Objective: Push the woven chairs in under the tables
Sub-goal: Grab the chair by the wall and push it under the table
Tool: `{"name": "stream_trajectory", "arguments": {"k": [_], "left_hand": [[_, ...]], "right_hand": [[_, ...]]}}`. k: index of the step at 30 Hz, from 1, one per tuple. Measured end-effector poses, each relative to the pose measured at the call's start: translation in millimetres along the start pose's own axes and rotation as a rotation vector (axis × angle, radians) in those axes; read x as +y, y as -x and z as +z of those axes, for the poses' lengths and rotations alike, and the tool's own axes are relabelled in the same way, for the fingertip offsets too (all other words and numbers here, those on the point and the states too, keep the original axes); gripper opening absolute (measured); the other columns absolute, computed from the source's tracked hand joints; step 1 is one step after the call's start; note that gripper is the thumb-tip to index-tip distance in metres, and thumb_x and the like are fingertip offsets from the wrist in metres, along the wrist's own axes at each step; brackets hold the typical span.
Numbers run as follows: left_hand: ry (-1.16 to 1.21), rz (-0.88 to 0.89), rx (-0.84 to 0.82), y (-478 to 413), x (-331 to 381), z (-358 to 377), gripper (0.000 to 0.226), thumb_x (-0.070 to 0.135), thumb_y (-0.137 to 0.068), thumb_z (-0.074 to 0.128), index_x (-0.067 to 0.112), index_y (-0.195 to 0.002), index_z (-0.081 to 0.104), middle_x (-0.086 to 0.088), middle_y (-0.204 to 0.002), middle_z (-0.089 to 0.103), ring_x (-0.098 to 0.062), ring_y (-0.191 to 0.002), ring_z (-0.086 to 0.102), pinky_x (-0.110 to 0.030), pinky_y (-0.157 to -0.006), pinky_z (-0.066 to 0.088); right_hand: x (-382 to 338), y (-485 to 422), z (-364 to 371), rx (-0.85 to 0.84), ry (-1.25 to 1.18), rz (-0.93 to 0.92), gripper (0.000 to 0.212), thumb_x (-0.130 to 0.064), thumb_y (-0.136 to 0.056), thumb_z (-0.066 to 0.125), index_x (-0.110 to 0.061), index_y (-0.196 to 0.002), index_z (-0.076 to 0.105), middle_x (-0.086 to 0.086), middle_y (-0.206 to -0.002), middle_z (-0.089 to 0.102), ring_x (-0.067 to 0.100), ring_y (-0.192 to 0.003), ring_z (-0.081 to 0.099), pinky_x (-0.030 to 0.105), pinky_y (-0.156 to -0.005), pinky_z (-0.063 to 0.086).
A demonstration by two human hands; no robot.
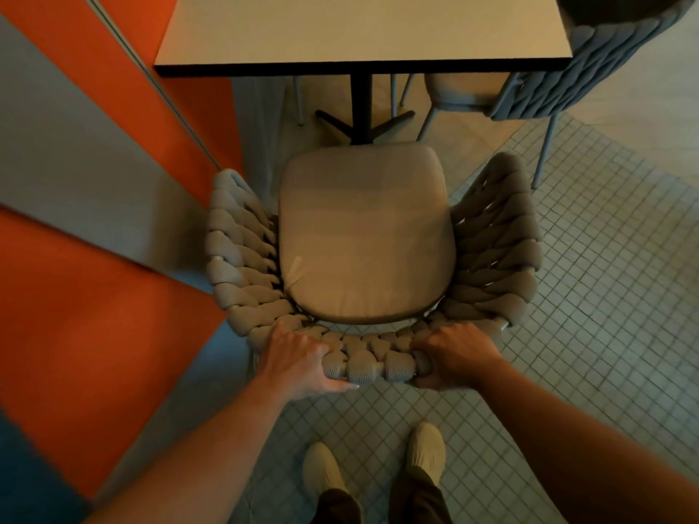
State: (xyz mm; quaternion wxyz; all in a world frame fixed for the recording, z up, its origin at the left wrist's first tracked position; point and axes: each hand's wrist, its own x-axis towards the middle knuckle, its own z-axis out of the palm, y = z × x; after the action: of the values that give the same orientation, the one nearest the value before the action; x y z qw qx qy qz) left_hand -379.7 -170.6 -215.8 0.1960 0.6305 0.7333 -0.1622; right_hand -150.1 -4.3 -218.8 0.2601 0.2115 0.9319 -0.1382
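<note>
A woven chair [242,266] with a padded beige seat cushion [365,236] stands in front of me, facing a square table [363,28]. The cushion's front edge sits just short of the table's black pedestal base [361,119] and outside the tabletop edge. My left hand [299,359] grips the top of the woven backrest on its left side, fingers over the rim and thumb underneath. Curled round the backrest rim on its right side is my right hand [455,355].
An orange and grey wall [94,153] runs close along the chair's left arm. A second woven chair [567,81] stands at the table's right side, partly tucked under. Small square floor tiles [605,296] spread to the right. My two feet [374,459] stand behind the chair.
</note>
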Motion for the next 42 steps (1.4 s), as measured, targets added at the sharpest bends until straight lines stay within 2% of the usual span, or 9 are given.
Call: {"name": "stream_trajectory", "arguments": {"k": [4,8,10,18,22,27,32,37,42], "left_hand": [[0.005,-0.014,0.011,-17.9,-21.8,-5.4,0.117,0.11,-0.05,0.007,0.034,-0.11,0.074,0.011,-0.094,0.076,-0.015,-0.096,0.068,-0.046,-0.102,0.031],[-0.019,-0.006,0.042,-33.1,-46.0,-16.2,0.1,0.108,-0.055,0.027,0.03,-0.093,0.075,0.008,-0.085,0.074,-0.017,-0.09,0.067,-0.045,-0.102,0.037],[-0.027,-0.004,0.023,-41.2,-61.2,-19.3,0.104,0.11,-0.051,0.019,0.028,-0.087,0.073,0.007,-0.083,0.073,-0.018,-0.089,0.067,-0.044,-0.103,0.039],[-0.039,0.01,0.044,-48.5,-94.3,-17.0,0.128,0.111,-0.041,-0.003,0.033,-0.103,0.077,0.01,-0.091,0.077,-0.016,-0.095,0.068,-0.045,-0.105,0.038],[-0.055,0.017,0.063,-46.7,-94.2,-17.1,0.124,0.111,-0.042,-0.002,0.032,-0.096,0.076,0.009,-0.086,0.075,-0.016,-0.089,0.068,-0.045,-0.103,0.039],[-0.051,0.033,0.075,-44.4,-90.3,-18.7,0.102,0.108,-0.052,0.021,0.032,-0.094,0.074,0.008,-0.086,0.075,-0.017,-0.089,0.067,-0.044,-0.1,0.037],[-0.044,0.047,0.128,-41.3,-79.8,-17.6,0.096,0.105,-0.054,0.023,0.028,-0.084,0.072,0.006,-0.079,0.074,-0.018,-0.082,0.068,-0.042,-0.096,0.04],[-0.046,0.033,0.091,-41.6,-77.9,-20.4,0.112,0.11,-0.051,0.012,0.031,-0.097,0.075,0.008,-0.089,0.076,-0.015,-0.09,0.069,-0.043,-0.103,0.04],[-0.027,0.032,0.109,-32.9,-71.3,-20.9,0.106,0.104,-0.048,0.008,0.026,-0.082,0.07,0.006,-0.082,0.073,-0.017,-0.083,0.067,-0.042,-0.099,0.04]], "right_hand": [[1.2,-22.2,-13.0,0.029,-0.008,0.006,0.058,-0.079,-0.075,0.051,-0.035,-0.112,0.061,-0.003,-0.1,0.068,0.022,-0.09,0.065,0.033,-0.074,0.049],[-3.2,-42.2,-25.6,0.063,-0.023,0.016,0.058,-0.08,-0.076,0.051,-0.034,-0.11,0.063,-0.004,-0.097,0.068,0.021,-0.087,0.064,0.03,-0.069,0.04],[-6.9,-53.2,-31.4,0.078,-0.034,0.013,0.057,-0.081,-0.077,0.05,-0.034,-0.107,0.063,-0.006,-0.094,0.068,0.019,-0.084,0.063,0.03,-0.068,0.038],[-22.0,-74.0,-39.5,0.086,-0.044,0.011,0.061,-0.083,-0.076,0.047,-0.034,-0.107,0.063,-0.006,-0.089,0.067,0.019,-0.08,0.062,0.03,-0.069,0.044],[-25.2,-70.6,-45.5,0.092,-0.009,0.028,0.061,-0.084,-0.076,0.048,-0.036,-0.111,0.063,-0.008,-0.08,0.057,0.016,-0.071,0.053,0.028,-0.066,0.038],[-25.1,-69.2,-45.4,0.09,-0.016,0.029,0.061,-0.084,-0.075,0.048,-0.037,-0.111,0.063,-0.01,-0.081,0.057,0.016,-0.071,0.054,0.029,-0.066,0.042],[-17.2,-64.1,-40.4,0.08,-0.019,0.025,0.061,-0.086,-0.073,0.046,-0.038,-0.108,0.063,-0.008,-0.089,0.065,0.015,-0.074,0.06,0.029,-0.065,0.046],[-16.2,-61.8,-42.3,0.075,0.001,0.019,0.06,-0.084,-0.075,0.047,-0.036,-0.107,0.063,-0.008,-0.088,0.064,0.014,-0.071,0.055,0.027,-0.063,0.038],[-21.6,-59.0,-38.3,0.064,0.008,0.017,0.062,-0.084,-0.075,0.047,-0.035,-0.109,0.064,-0.006,-0.09,0.067,0.017,-0.075,0.06,0.028,-0.065,0.041]]}}
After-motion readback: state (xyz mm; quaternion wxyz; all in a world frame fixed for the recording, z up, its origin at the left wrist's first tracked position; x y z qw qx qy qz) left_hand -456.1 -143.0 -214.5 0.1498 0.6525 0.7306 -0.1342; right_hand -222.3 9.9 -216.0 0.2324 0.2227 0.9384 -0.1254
